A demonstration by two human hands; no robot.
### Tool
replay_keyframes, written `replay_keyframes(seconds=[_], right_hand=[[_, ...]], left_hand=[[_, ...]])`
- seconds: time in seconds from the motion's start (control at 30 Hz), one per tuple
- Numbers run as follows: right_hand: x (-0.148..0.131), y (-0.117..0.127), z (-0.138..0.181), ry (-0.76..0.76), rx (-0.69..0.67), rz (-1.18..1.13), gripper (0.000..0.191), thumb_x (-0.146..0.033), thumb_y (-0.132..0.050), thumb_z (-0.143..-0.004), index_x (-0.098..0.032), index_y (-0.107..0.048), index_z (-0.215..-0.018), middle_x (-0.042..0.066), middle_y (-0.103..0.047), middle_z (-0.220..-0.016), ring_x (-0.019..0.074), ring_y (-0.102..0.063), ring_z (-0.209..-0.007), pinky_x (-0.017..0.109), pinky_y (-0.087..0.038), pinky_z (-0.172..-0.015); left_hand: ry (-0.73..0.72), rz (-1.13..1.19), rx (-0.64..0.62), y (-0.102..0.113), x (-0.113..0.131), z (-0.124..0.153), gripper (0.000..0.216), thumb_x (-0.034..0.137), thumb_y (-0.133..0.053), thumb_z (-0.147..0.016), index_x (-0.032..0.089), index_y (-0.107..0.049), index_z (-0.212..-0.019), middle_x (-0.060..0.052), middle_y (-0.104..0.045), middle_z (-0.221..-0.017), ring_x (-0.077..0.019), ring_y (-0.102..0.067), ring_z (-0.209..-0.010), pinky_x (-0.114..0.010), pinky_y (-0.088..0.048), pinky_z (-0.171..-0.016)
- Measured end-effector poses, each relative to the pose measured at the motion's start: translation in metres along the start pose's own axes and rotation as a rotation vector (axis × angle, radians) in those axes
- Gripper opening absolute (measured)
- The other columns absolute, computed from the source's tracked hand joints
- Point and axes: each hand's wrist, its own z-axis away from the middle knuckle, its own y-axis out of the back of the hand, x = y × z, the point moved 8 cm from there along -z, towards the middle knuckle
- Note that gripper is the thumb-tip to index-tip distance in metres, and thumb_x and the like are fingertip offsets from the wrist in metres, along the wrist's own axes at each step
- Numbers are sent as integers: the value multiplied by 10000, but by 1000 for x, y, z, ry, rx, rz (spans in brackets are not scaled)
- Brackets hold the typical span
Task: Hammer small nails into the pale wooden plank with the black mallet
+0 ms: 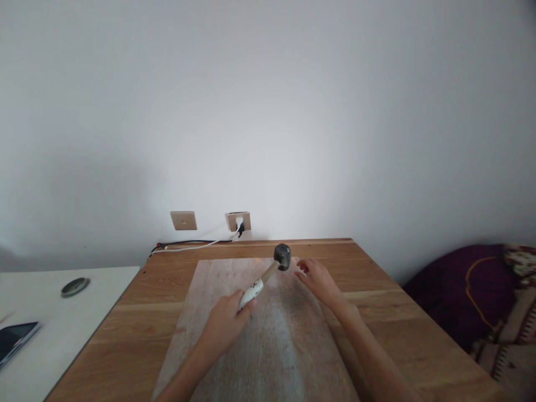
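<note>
My left hand [229, 315] is wrapped round the white-covered lower handle of a mallet [270, 272]. Its dark, rounded head points up and to the right, above the far part of a worn wooden board [251, 357]. Just right of the mallet head is my right hand [316, 279], its fingers apart and slightly bent, with nothing visible in them. A gap shows between those fingers and the mallet head. The board lies flat on a brown wooden table [377, 329].
A white surface [79, 324] on the left holds a dark round object [75, 287] and a phone [17, 339]. Cables [196, 245] run along the table's back edge to a wall socket [238, 221]. Purple fabric [460, 290] lies at the right.
</note>
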Motion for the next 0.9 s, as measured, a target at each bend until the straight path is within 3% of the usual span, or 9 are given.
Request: replay_keyframes(seconds=[0.17, 0.3, 0.4, 0.53, 0.73, 0.83, 0.9], right_hand=[[-67, -19, 10, 203, -152, -43, 180, -155, -542, -929, -179, -691, -1029, 72, -682, -1015, 167, -654, -891, 258, -494, -828], [-124, -51, 6, 397, -290, -20, 247, -116, -562, -906, -184, -692, -1104, 93, -667, -1142, 199, -619, -1080, 280, -450, -952], [-145, -71, -5, 462, -356, 20, 201, -89, -544, -888, -157, -715, -969, 106, -686, -1025, 222, -620, -1043, 302, -450, -921], [-134, -64, -24, 421, -335, 31, 205, -45, -567, -820, -160, -703, -921, 86, -685, -981, 193, -633, -920, 280, -456, -831], [-77, -21, -48, 238, -244, 26, 234, -21, -545, -855, -154, -686, -987, 69, -704, -963, 157, -650, -862, 272, -499, -802], [-67, -24, -49, 209, -283, 50, 101, -121, -618, -917, -147, -681, -992, 43, -707, -965, 162, -665, -880, 327, -536, -832], [-67, -33, -48, 203, -322, 70, 136, -260, -644, -954, -150, -673, -1028, 37, -701, -1013, 174, -674, -904, 375, -560, -837]], left_hand=[[-37, 157, 119, 22, -4, 3, 419, 579, -376, -927, 218, -514, -766, 7, -592, -671, -193, -588, -682, -277, -377, -638], [8, 158, 194, 37, -18, 7, 431, 601, -385, -904, 225, -495, -724, 18, -554, -644, -184, -559, -661, -273, -371, -625], [50, 128, 206, 41, -32, 11, 436, 600, -389, -891, 221, -508, -713, 1, -580, -659, -196, -578, -674, -281, -376, -631], [94, 123, 183, 42, -48, 17, 455, 624, -375, -875, 218, -515, -726, -14, -599, -671, -216, -596, -692, -295, -388, -650], [120, 148, 159, 41, -48, 20, 433, 595, -377, -885, 214, -535, -754, -28, -632, -709, -225, -613, -728, -293, -397, -664], [118, 151, 137, 39, -46, 19, 428, 566, -376, -904, 203, -573, -794, -36, -651, -739, -223, -622, -752, -285, -404, -673], [111, 154, 119, 35, -46, 18, 428, 548, -377, -916, 194, -597, -818, -39, -659, -754, -224, -626, -769, -278, -403, -669]])
